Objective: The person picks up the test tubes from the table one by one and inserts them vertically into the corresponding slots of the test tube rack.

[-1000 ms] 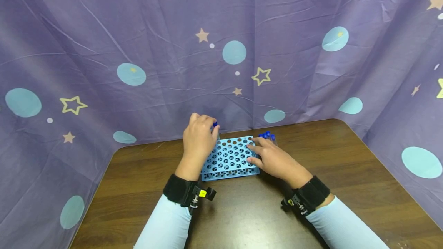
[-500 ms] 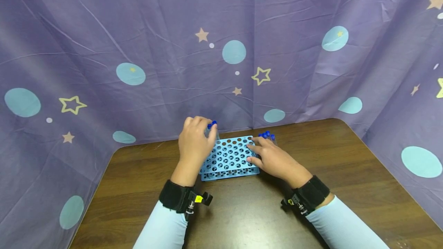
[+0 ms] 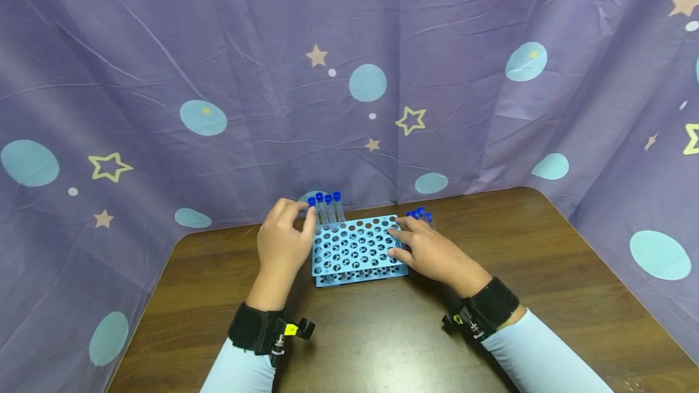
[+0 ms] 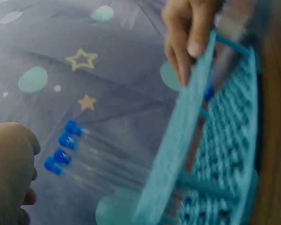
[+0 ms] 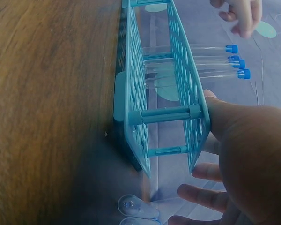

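A light blue test tube rack (image 3: 357, 247) with rows of round holes stands on the table. Several clear test tubes (image 3: 329, 212) with blue caps stand upright in its back left corner. My left hand (image 3: 285, 241) is just left of these tubes, thumb and fingers apart with nothing between them; the left wrist view shows a gap between the hand (image 4: 11, 173) and the blue caps (image 4: 62, 155). My right hand (image 3: 431, 250) rests on the rack's right end, fingers spread. In the right wrist view its thumb (image 5: 213, 101) touches the top plate's edge.
More blue-capped tubes (image 3: 420, 214) are behind my right hand, partly hidden by it. The rack is on a brown wooden table (image 3: 377, 338). A purple curtain (image 3: 262, 77) with stars and dots hangs close behind the table's back edge.
My left hand has let go of a test tube at the rack's back left and drawn back left and towards me, uncovering the row of tubes. The right hand stays on the rack.
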Demonstrator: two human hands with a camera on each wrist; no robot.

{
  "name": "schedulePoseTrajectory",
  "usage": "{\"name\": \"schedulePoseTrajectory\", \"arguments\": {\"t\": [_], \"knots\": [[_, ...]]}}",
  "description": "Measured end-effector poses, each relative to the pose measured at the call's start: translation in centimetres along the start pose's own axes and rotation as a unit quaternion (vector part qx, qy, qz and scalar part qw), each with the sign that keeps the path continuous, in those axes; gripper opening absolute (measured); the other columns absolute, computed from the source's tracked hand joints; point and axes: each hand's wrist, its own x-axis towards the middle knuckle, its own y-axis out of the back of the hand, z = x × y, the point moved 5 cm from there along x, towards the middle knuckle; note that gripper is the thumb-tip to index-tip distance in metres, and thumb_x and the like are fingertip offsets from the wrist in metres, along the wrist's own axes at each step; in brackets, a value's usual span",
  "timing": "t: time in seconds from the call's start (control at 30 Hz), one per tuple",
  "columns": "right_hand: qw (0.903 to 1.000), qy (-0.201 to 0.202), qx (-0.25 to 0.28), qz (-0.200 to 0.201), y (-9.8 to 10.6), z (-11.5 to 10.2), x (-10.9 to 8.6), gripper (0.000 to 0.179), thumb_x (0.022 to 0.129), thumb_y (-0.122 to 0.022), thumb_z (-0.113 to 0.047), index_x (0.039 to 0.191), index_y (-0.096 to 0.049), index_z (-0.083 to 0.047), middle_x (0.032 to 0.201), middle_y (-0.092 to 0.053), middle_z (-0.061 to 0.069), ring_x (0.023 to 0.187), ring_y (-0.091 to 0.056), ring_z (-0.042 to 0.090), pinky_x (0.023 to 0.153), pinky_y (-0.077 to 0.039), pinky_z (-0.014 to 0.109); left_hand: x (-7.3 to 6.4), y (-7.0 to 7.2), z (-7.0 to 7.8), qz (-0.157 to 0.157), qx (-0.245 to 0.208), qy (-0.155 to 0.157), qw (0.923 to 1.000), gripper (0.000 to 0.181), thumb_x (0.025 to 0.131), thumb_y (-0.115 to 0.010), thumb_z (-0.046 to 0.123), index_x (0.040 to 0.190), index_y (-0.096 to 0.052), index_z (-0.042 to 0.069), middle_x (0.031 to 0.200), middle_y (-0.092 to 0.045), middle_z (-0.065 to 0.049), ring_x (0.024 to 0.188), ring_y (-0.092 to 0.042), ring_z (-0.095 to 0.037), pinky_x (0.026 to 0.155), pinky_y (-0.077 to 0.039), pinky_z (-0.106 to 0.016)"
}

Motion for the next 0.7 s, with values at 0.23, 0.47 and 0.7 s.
{"name": "schedulePoseTrajectory", "arguments": {"t": [0.23,0.47,0.7], "knots": [[1.0,-0.003,-0.001,-0.002,0.1,-0.1,0.1,0.065,0.113,-0.068,-0.05,0.16,-0.063,-0.006,0.17,-0.052,0.025,0.157,-0.053,0.048,0.128,-0.046,0.067,-1.5,0.1,-2.0,-0.006,0.021,0.009,0.9997,0.013,0.1,-0.076,0.018,0.1,-0.08,0.006,0.092,-0.076,-0.012,0.071,-0.072,-0.034,0.056,-0.057,-0.05],[1.0,-0.003,0.001,-0.003,0.0,-0.1,0.1,0.064,0.113,-0.069,-0.05,0.16,-0.064,-0.007,0.171,-0.052,0.024,0.158,-0.052,0.048,0.129,-0.045,0.066,-3.7,-1.3,-6.1,-0.135,-0.014,0.211,0.9679,0.022,0.106,-0.071,0.031,0.103,-0.082,0.013,0.092,-0.081,-0.006,0.079,-0.074,-0.029,0.067,-0.056,-0.046],[1.0,-0.001,0.004,0.001,-0.1,0.1,-0.1,0.063,0.113,-0.07,-0.049,0.159,-0.065,-0.007,0.17,-0.053,0.024,0.158,-0.053,0.047,0.129,-0.046,0.065,-6.0,-3.2,-7.6,-0.236,-0.045,0.252,0.9374,0.031,0.112,-0.069,0.039,0.113,-0.082,0.011,0.1,-0.079,-0.006,0.085,-0.071,-0.024,0.076,-0.057,-0.042]]}}
